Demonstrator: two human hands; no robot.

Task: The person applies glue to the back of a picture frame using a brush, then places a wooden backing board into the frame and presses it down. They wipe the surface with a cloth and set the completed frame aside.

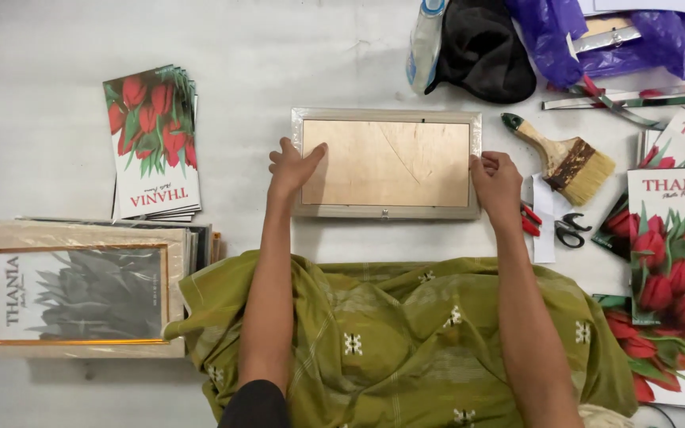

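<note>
The picture frame [386, 163] lies back side up in the upper middle; I judge it light, stiff, its glass fragile, best held by the short edges; my left hand [293, 168] and right hand [496, 181] press there, fingers flat, not clenched; paintbrush [564, 158] beside.

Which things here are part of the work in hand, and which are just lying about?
In hand: picture frame lying back side up, left hand and right hand at its two ends.

Lying about: paintbrush, scissors, tulip prints, stacked frames, black cloth, purple bag.
</note>
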